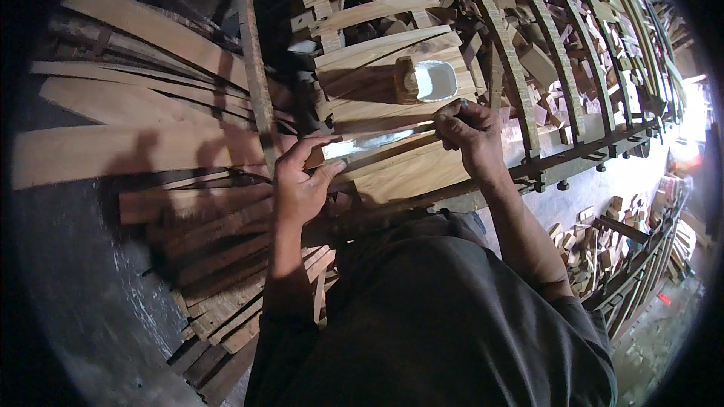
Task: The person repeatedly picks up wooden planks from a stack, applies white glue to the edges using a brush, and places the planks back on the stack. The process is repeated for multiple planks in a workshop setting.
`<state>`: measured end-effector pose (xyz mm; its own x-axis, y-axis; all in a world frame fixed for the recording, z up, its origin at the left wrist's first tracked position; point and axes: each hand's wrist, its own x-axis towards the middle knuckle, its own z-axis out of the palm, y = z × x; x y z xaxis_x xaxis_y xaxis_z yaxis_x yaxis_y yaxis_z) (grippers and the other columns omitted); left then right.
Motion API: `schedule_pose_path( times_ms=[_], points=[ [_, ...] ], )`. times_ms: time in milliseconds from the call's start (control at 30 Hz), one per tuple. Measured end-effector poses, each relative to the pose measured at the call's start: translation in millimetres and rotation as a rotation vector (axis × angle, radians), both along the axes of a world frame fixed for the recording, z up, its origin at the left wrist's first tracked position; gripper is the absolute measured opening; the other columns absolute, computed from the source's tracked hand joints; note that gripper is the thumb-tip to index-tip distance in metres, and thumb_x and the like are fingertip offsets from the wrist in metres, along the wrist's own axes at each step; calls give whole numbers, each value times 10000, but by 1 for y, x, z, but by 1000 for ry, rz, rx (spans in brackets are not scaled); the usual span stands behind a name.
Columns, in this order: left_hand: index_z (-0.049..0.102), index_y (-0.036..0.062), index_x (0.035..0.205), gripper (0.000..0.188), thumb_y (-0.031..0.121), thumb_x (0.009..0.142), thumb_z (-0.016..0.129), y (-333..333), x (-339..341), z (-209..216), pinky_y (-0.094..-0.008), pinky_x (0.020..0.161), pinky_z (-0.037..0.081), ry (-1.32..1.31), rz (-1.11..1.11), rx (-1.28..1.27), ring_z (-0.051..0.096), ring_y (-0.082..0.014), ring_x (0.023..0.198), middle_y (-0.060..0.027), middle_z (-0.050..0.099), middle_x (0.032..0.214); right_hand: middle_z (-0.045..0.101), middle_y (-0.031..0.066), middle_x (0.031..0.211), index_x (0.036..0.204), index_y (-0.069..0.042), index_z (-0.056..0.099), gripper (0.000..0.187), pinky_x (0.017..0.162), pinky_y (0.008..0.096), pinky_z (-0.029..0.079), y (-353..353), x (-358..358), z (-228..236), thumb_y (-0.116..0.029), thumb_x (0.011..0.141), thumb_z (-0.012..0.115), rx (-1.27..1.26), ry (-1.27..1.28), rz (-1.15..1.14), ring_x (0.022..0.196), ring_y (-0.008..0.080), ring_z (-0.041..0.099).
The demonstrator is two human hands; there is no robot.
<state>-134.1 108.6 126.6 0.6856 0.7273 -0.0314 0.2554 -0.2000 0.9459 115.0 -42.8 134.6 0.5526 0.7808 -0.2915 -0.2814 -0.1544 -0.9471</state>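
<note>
My left hand point(300, 181) grips the left end of a narrow wooden strip point(381, 152) between thumb and fingers. A bright white, wet-looking coat, like glue, covers part of the strip's upper face. Above its right end, my right hand point(469, 132) is closed in a pinch; what it pinches is too small to make out. Just beyond the strip stands a cut-open container point(407, 81) with a brown, crusted outside and white liquid point(435, 80) inside. It rests on pale wooden boards point(362, 102). Another pale board point(411, 173) lies on the near side of the strip.
A rusty metal frame with curved bars point(520, 75) spans the right side, over a heap of wood offcuts point(539, 64). Long planks point(143, 151) are stacked at left, with more boards point(219, 256) below. Another rack point(641, 279) and small wood blocks point(588, 256) are at lower right.
</note>
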Motion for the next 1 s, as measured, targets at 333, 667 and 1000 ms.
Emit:
schedule_pose_path(
  times_ms=[333,667,1000],
  points=[
    [603,-25,1147,333,-82,828,677,2,7,11,-290,936,482,-50,-32,4,621,-156,1034,-83,663,1114,605,20,671,825,24,679,178,537,246,407,-18,40,-44,-143,883,664,-187,-119,-83,578,86,516],
    [602,-38,1106,304,-14,828,722,8,4,1,-288,886,492,6,25,21,615,-142,979,-85,668,1056,608,35,670,822,35,679,153,520,254,424,-48,83,-91,-117,830,665,-286,-175,-148,555,107,538],
    [607,-42,1103,323,27,821,747,6,-1,-2,-278,872,488,59,81,10,610,-134,951,-79,663,1018,650,46,772,1000,43,692,259,593,265,466,-82,109,-153,-167,848,684,-436,-224,-269,649,123,583]
  ],
)
